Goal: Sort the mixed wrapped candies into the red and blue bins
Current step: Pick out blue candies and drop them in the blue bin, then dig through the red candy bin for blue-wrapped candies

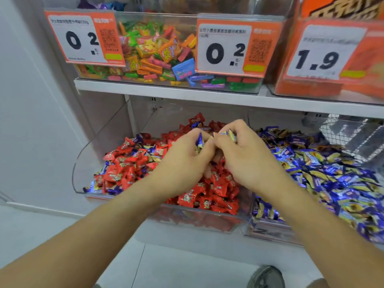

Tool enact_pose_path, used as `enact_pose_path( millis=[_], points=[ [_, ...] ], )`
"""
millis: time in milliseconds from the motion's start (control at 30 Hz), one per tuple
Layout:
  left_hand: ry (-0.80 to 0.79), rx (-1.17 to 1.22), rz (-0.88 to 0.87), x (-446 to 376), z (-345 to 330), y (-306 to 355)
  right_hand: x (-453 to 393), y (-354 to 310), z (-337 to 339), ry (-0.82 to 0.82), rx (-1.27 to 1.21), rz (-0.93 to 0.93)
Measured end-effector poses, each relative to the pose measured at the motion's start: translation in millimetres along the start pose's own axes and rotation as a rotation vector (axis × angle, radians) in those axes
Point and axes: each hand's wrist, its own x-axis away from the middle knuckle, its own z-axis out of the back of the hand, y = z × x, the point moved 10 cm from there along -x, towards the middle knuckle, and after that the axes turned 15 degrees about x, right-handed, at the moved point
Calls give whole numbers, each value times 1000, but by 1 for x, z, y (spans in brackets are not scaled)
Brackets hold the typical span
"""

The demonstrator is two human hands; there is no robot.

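A clear bin (81,163) on the lower shelf holds mostly red wrapped candies (218,190) with some blue ones (104,167) mixed in along its left side. To its right a second clear bin (268,231) is full of blue and gold wrapped candies (324,169). Both hands hover over the middle of the red bin, fingers touching. My left hand (187,156) pinches a blue candy (200,141). My right hand (243,154) grips another blue candy (228,135) between its fingertips.
The shelf above (166,92) carries a clear bin of multicoloured candies (158,53) with orange price tags (83,38) reading 0.2, and an orange box (332,59) tagged 1.9. A wire basket (351,136) sits at far right. My shoe (266,277) stands on the pale floor below.
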Motion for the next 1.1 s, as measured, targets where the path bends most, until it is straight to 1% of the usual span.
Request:
enact_pose_path(
  millis=[100, 200, 267, 333, 400, 433, 467, 533, 600, 633, 700, 767, 833, 867, 900, 967, 1033, 1100],
  points=[
    [-51, -39, -39, -10, -35, 14, 12, 23, 26, 43, -68, -24],
    [-115, -209, -78, -26, -81, 24, 19, 53, 65, 170, -57, -41],
    [-152, -278, -66, -40, -112, 24, 24, 79, 94, 297, -59, -91],
    [-215, -279, -44, -52, -138, 25, 26, 105, 114, 383, -59, -169],
    [-307, -268, 39, -56, -154, 20, 22, 129, 121, 404, -58, -251],
    [-335, -320, 57, -55, -156, 17, 20, 137, 121, 381, -48, -273],
    [-337, -408, 23, -53, -152, 20, 18, 142, 119, 348, -30, -276],
    [-268, -510, -128, -43, -131, 37, 18, 147, 117, 279, 7, -234],
    [-177, -493, -273, -27, -97, 55, 22, 143, 121, 281, 62, -161],
    [-160, -492, -285, -19, -79, 54, 23, 138, 124, 303, 90, -116],
    [-166, -596, -198, -7, -44, 31, 21, 124, 124, 324, 161, -45],
    [-178, -846, -65, 0, -10, -9, 19, 99, 116, 327, 230, 51],
    [-197, -1054, 83, 6, 17, -44, 19, 62, 101, 335, 273, 207],
    [-205, -1075, 150, 8, 27, -56, 19, 42, 88, 307, 301, 288],
    [-218, -1054, 193, 11, 33, -66, 16, 23, 70, 242, 334, 367],
    [-260, -1019, 204, 16, 35, -75, 6, -6, 26, 34, 445, 488],
    [-266, -1035, 166, 20, 34, -75, -17, -16, -11, -129, 609, 480],
    [-265, -1055, 141, 25, 31, -76, -52, -10, -32, -211, 730, 373]
  ],
)
